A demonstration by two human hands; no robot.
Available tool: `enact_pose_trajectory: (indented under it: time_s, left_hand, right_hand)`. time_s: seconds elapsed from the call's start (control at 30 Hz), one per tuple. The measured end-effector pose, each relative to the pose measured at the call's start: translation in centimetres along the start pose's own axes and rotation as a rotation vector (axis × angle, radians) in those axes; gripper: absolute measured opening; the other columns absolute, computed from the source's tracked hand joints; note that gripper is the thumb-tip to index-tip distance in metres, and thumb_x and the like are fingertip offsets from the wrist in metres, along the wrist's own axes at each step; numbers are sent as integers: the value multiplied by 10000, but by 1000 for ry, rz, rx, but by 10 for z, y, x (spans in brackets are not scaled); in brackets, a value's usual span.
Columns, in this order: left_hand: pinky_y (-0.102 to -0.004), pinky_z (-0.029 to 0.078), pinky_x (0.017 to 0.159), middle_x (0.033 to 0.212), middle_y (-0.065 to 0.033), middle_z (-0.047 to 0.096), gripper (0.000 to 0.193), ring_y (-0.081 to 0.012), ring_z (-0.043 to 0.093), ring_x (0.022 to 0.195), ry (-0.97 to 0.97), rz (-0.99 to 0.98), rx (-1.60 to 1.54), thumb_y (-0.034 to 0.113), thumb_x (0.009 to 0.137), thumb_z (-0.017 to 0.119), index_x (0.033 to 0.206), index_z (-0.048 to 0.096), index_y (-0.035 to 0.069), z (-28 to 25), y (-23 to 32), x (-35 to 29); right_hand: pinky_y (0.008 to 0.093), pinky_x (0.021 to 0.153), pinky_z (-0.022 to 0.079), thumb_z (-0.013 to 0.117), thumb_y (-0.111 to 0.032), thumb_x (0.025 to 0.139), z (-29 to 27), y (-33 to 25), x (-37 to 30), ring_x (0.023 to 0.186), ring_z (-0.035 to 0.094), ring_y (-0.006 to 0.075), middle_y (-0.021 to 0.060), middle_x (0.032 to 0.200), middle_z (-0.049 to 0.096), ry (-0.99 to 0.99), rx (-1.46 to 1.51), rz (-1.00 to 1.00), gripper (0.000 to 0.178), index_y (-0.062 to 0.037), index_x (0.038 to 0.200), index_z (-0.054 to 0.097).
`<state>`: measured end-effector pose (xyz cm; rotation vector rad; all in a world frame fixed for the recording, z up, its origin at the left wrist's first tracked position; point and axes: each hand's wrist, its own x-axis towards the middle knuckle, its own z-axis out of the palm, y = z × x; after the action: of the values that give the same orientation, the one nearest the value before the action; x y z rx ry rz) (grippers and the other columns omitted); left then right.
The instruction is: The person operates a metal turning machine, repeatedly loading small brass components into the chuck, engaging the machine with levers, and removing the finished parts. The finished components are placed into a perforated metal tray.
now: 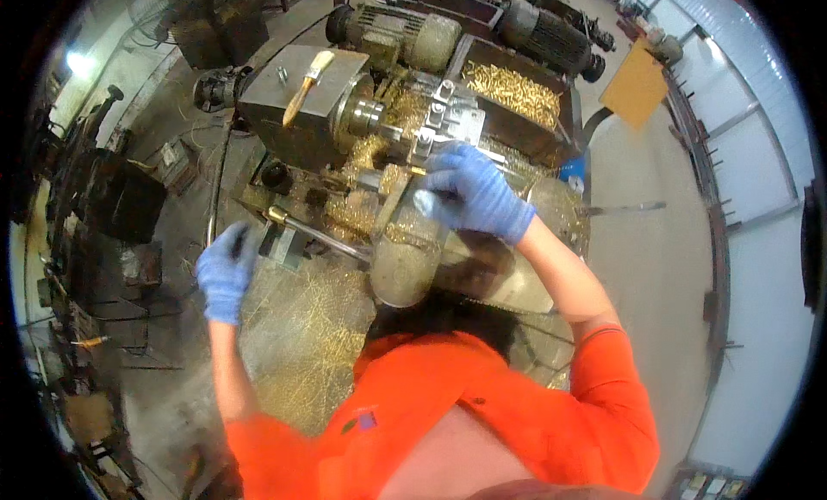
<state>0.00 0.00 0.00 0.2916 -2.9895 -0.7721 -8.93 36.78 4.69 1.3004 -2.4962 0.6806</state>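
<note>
A: Quick rundown, biggest first?
B: Metalworking mach. [422,142], oily grey, lots of gold-coloured swarf on it. Person in orange top [413,384] right up at its near side.
A: Next size down?
B: Grey box [332,99] on mach.'s L end, w/ a round spindle nose [366,114] facing R. Bin [514,131] at the back, R of centre, heaped w/ small brass-col. pieces [514,91]. Two ribbed motors [405,37] [547,39] behind.
A: And near the person?
B: Rounded metal cover [403,272], ctr, b/w the two hands. Metal bar [323,233] slopes from its L side up to a brass-col. end, L hand side.
A: Hands?
B: Both in blue gloves. R hand [478,194] is over the mach., just R of the cover's upper end & below the silver clamp blocks [465,121]. Fingers bent, tips near thumb; can't tell if they grip anything. L hand [226,272] is out past the bar's end, apart from it, fingers part-curled, blurry; can't tell how far open or if anything's in it.
A: Smaller stuff?
B: Brush [306,91], wooden handle, pale bristles, lying flat on the grey box.
A: Smallest?
B: Tiny brass-col. bit [418,170] right at R hand's fingertips; can't tell if held or part of the mach.
</note>
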Motion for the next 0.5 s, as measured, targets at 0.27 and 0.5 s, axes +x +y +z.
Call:
enact_pose_trajectory:
  time_s: [0.27,0.5]
  left_hand:
    - [-261,408,532,631,-51,577,249,-107,501,564,-365,532,-670,259,866,565,867,642,22,79,181,20]
    - [-207,411,615,770,40,584,245,-43,492,705,-627,174,-1303,266,862,593,916,629,30,120,201,-3]
  right_hand:
    - [383,785,426,647,-264,660,-13,-33,-36,826,524,282,71,779,558,85,-95,-85,181,-96,704,596]
    - [384,713,424,668,-261,666,-22,-30,-64,792,515,286,78,759,551,158,-20,28,172,-101,691,610]
